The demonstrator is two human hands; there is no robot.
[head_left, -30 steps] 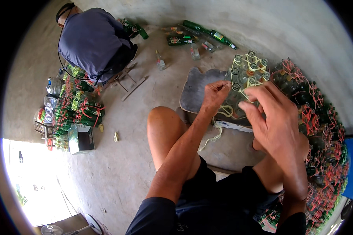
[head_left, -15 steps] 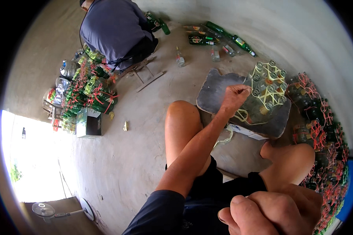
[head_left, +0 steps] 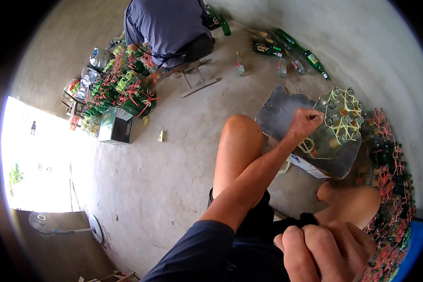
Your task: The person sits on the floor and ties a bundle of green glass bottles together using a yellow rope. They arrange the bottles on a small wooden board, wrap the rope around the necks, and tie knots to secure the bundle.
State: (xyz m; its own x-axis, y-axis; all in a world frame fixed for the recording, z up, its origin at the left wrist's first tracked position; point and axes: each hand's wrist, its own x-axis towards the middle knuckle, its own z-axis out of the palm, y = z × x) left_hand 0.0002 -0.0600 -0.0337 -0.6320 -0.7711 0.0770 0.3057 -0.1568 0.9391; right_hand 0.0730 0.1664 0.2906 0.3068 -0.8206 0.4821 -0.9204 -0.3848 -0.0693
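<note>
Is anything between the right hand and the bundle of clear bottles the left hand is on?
Yes. The right hand is pulled back near the camera; the person's right knee lies between it and the bottle bundle, where the left hand rests.

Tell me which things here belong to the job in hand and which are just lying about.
In the job: left hand gripping the yellow cord on the bottle bundle; grey mat; right hand, fisted near the camera.
Lying about: loose green bottles; standing fan; green box.
</note>
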